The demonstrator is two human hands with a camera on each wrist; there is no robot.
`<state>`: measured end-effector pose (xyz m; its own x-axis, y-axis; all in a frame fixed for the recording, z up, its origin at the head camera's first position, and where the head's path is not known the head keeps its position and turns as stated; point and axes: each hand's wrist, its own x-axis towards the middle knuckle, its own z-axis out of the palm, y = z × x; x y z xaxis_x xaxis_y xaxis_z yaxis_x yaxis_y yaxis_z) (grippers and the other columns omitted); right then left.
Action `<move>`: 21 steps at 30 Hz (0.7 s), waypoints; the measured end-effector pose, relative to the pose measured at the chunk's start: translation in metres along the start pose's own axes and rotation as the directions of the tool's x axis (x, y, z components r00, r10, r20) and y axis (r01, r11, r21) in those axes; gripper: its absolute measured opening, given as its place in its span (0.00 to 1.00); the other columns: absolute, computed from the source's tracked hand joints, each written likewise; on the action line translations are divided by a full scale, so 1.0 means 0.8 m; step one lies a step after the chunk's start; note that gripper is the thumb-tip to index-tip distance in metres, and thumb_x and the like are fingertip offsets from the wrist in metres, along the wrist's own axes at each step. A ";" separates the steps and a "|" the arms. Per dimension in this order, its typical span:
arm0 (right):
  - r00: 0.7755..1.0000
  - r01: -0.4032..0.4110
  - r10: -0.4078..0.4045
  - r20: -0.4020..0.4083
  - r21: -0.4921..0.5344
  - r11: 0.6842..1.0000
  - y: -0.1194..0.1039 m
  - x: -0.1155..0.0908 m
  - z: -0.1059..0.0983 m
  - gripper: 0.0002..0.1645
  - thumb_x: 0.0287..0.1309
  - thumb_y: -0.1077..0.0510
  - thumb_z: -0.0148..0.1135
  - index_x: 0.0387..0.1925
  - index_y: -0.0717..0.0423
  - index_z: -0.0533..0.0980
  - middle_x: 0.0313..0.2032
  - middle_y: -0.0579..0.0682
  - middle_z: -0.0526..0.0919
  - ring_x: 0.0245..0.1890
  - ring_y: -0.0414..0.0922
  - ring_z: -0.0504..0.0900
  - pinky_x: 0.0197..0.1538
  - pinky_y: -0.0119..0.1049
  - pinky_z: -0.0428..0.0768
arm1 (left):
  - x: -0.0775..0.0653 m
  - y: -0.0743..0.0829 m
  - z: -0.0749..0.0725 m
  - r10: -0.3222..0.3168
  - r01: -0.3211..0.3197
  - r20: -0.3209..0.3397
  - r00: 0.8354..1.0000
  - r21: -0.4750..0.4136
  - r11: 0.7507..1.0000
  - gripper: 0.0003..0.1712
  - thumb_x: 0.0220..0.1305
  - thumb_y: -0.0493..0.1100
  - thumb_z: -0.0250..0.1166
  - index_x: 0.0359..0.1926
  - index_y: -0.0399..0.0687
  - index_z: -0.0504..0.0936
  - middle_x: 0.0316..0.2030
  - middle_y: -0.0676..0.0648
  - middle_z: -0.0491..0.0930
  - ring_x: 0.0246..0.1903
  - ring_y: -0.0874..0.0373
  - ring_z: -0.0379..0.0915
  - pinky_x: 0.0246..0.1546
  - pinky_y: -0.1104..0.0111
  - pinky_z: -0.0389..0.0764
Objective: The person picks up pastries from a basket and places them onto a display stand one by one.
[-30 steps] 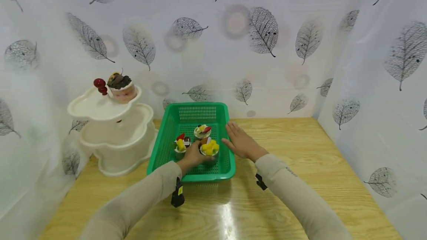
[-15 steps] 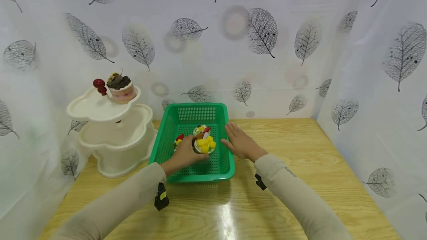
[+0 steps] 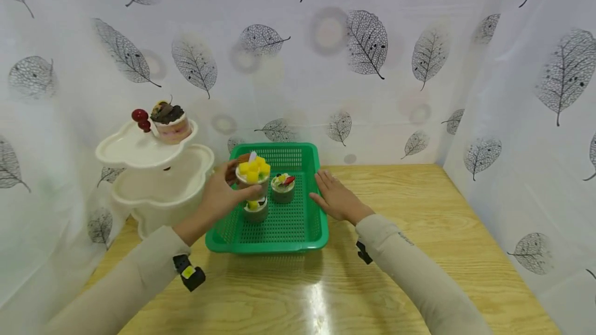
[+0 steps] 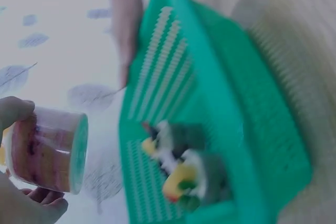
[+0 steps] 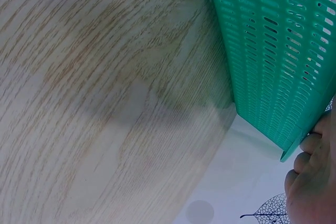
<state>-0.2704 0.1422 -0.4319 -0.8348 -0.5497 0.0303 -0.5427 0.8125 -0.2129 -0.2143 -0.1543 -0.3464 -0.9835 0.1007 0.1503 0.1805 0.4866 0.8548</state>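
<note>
Left sleeve [image 3: 112, 278] and right sleeve [image 3: 423, 273] long, plain beige; small dark marking [image 3: 406, 240] on the latter; black left-wrist device [image 3: 195, 279], yellow patch [image 3: 188, 272]; black right-wrist device [image 3: 364, 253].

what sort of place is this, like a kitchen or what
Probably a staged tabletop booth rather than a kitchen, though the wider room is hidden: leaf-print sheeting encloses a wood-grain table at the back and both sides, and black devices are worn at both wrists.
</note>
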 end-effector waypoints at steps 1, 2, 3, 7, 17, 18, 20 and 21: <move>1.000 0.002 -0.002 -0.002 0.002 1.000 0.001 0.000 0.001 0.40 0.75 0.43 0.34 0.72 0.70 0.45 0.73 0.67 0.46 0.73 0.61 0.43 0.73 0.52 0.47 | 0.000 0.002 -0.010 0.005 -0.005 -0.027 1.000 -0.008 1.000 0.51 0.53 0.51 0.73 0.69 0.34 0.57 0.64 0.34 0.66 0.61 0.42 0.65 0.62 0.52 0.69; 1.000 0.001 -0.001 0.000 0.001 1.000 0.001 0.000 0.001 0.40 0.75 0.43 0.34 0.72 0.70 0.45 0.73 0.67 0.45 0.73 0.60 0.43 0.73 0.52 0.46 | 0.000 0.003 -0.019 0.008 -0.009 -0.053 0.999 -0.012 1.000 0.51 0.53 0.51 0.73 0.69 0.33 0.57 0.64 0.34 0.65 0.62 0.41 0.65 0.63 0.52 0.68; 1.000 0.000 0.000 0.002 0.001 1.000 0.001 0.000 0.001 0.40 0.75 0.43 0.34 0.72 0.70 0.45 0.73 0.67 0.45 0.73 0.60 0.42 0.73 0.52 0.46 | 0.000 0.005 -0.029 0.015 -0.016 -0.082 0.997 -0.009 1.000 0.51 0.54 0.51 0.73 0.69 0.32 0.58 0.64 0.33 0.66 0.62 0.41 0.64 0.63 0.52 0.67; 1.000 -0.001 0.000 0.006 0.005 1.000 0.001 -0.001 0.000 0.40 0.75 0.43 0.34 0.72 0.69 0.44 0.73 0.67 0.45 0.73 0.61 0.42 0.73 0.53 0.46 | -0.002 0.015 -0.068 0.056 -0.056 -0.181 0.982 0.008 0.998 0.45 0.56 0.49 0.72 0.68 0.35 0.62 0.59 0.36 0.71 0.58 0.49 0.68 0.62 0.60 0.70; 1.000 -0.005 0.005 -0.008 0.012 1.000 0.000 -0.001 -0.003 0.40 0.75 0.43 0.34 0.72 0.69 0.44 0.73 0.66 0.45 0.73 0.60 0.43 0.73 0.53 0.48 | -0.008 0.028 -0.148 -0.003 -0.002 -0.385 0.923 -0.012 1.000 0.42 0.57 0.48 0.71 0.69 0.42 0.64 0.50 0.53 0.73 0.47 0.68 0.68 0.56 0.78 0.71; 1.000 -0.006 0.006 -0.007 0.014 1.000 0.000 -0.001 -0.003 0.40 0.75 0.43 0.34 0.72 0.69 0.44 0.73 0.66 0.44 0.73 0.60 0.42 0.73 0.53 0.47 | -0.008 0.027 -0.155 -0.012 0.001 -0.399 0.917 -0.028 1.000 0.42 0.57 0.48 0.71 0.69 0.41 0.64 0.49 0.56 0.73 0.46 0.68 0.68 0.55 0.79 0.72; 1.000 -0.008 0.008 -0.003 0.018 1.000 0.000 -0.001 -0.002 0.40 0.75 0.43 0.34 0.72 0.69 0.44 0.73 0.65 0.44 0.74 0.59 0.42 0.73 0.52 0.47 | -0.008 0.024 -0.169 -0.031 0.000 -0.421 0.907 -0.074 0.997 0.42 0.56 0.45 0.72 0.69 0.41 0.65 0.46 0.61 0.72 0.44 0.68 0.69 0.49 0.84 0.73; 1.000 -0.008 0.008 -0.003 0.021 1.000 0.000 0.000 -0.001 0.40 0.75 0.43 0.34 0.72 0.68 0.44 0.73 0.65 0.44 0.74 0.59 0.42 0.73 0.52 0.47 | -0.008 0.022 -0.176 -0.040 0.006 -0.430 0.902 -0.079 0.997 0.42 0.56 0.45 0.72 0.69 0.42 0.65 0.46 0.62 0.72 0.44 0.68 0.70 0.46 0.86 0.73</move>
<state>-0.2701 0.1425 -0.4308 -0.8393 -0.5428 0.0316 -0.5342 0.8124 -0.2335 -0.2064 -0.2684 -0.2626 -0.9000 -0.3011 0.3152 0.1729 0.4174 0.8922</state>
